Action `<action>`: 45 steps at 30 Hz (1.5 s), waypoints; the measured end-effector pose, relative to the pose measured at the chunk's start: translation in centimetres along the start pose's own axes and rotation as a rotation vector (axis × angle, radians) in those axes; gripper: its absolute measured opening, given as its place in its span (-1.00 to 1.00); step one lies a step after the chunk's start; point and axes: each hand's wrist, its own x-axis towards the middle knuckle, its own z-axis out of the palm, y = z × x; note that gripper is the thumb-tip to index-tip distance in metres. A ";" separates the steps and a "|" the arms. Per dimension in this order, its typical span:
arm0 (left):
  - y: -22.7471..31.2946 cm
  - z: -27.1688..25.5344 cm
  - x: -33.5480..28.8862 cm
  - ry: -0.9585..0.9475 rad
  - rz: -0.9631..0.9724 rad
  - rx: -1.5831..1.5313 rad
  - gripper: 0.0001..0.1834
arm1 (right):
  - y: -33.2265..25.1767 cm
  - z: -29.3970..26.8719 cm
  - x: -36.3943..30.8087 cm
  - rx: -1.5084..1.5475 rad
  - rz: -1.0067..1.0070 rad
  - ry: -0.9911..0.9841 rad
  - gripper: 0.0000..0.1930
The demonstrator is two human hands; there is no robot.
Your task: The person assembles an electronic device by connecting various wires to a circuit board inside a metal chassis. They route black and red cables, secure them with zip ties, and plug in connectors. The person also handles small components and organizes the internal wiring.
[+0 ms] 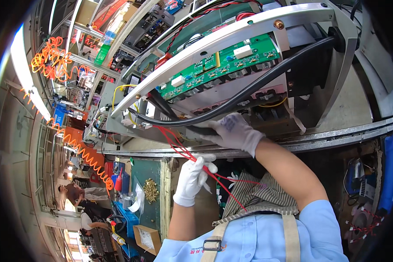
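My left hand [193, 179], in a white glove, is closed around a bunch of thin red wires [179, 149]. The wires run up into the open metal frame, and their loose ends hang across my apron. My right hand [238, 133], also gloved, reaches to the frame's near side. Its thumb and fingers pinch a short stretch of black cable [200, 130], partly hidden by the hand. Above it, a thick black cable [249, 89] arcs across the frame. Behind that sits a green circuit board [222, 65] with white connectors.
A metal rail [288, 143] edges the bench in front of me. To the left, a pile of brass-coloured parts [151, 191] lies on a green surface beside a cardboard box [146, 239]. An orange coiled hose [87, 162] hangs farther left. Other people are in the background.
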 end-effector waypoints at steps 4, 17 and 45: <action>6.4 -1.9 -1.9 0.210 0.260 0.850 -0.85 | 0.6 1.0 0.4 -0.035 -0.071 0.055 -0.40; 30.5 3.3 8.7 -0.085 -0.004 1.336 -0.82 | 0.6 1.5 0.1 0.092 -0.115 0.254 -0.48; 23.7 2.7 2.8 0.620 1.111 1.367 -0.81 | -1.5 0.0 -1.0 0.127 -0.009 0.169 -0.53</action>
